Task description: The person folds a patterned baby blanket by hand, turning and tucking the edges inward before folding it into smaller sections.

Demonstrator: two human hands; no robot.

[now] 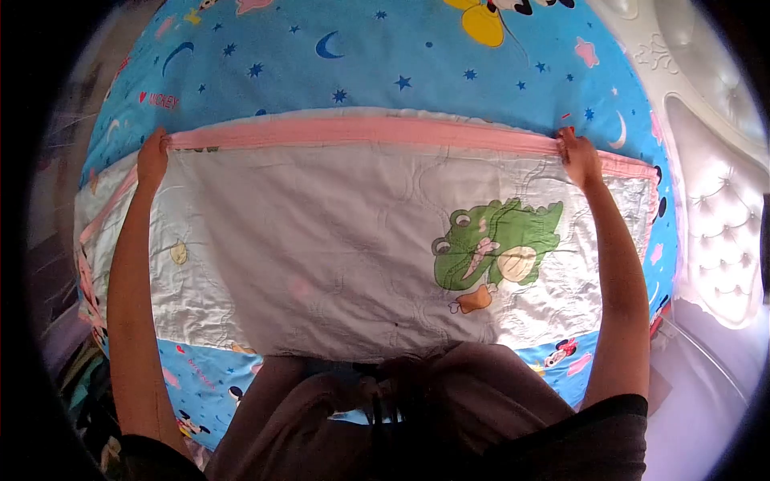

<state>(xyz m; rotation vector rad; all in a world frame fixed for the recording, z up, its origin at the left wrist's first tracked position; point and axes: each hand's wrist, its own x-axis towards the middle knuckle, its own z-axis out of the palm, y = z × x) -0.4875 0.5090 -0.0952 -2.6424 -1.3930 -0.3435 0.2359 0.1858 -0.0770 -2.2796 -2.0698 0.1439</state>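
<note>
1. Two hands, one edge: left hand [152, 156] and right hand [579, 156] both grip the long pink fabric band [361, 130] edging the thin, pale, stitched quilt [321, 248]. Fingers look closed on both; exact finger wrap too small to tell.
2. Band = landmark. Long axis runs left-right between the hands, bowed slightly away from the wearer. Neither hand nearer; both are on it, well apart, left toward its left end, right short of its right corner.
3. Quilt body lies on the wearer's side of band, long axis parallel to it, reaching the dark trousers [277, 401].
4. Green cartoon crocodile print [497, 248] sits wearer-side of band, closer to right hand.
5. Blue star-and-moon printed sheet [401, 60] under quilt, showing beyond band. White tufted padded headboard [726, 212] off band's right end.
6. Containers: none seen.
</note>
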